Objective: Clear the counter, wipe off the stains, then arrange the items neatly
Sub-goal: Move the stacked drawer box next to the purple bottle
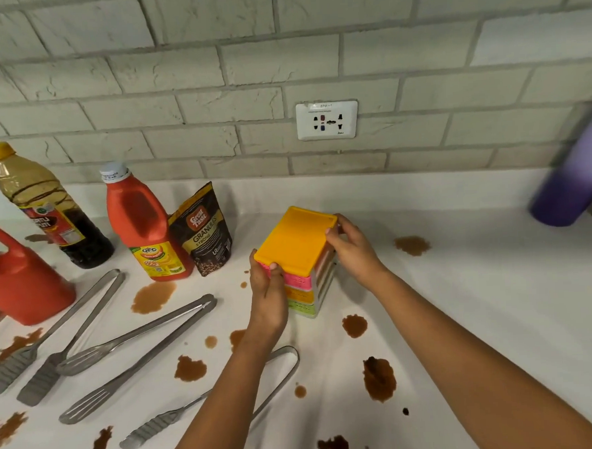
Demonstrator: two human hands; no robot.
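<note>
A wall [176, 69] of pale grey brick-shaped tiles with rough faces fills the upper part of the view. A white socket plate [327, 120] is fixed on it, above and behind the right hand [349, 247]. Below the wall runs the white countertop [479, 283], evenly lit.

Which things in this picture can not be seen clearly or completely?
- Purple container, head view: blurred, cut by the right edge.
- Red jug: cut by the left edge.
- Lowest tongs: middle hidden by the left forearm.
- Stacked baskets: contents hidden by the orange lid; left hand and right hand cover the sides.
</note>
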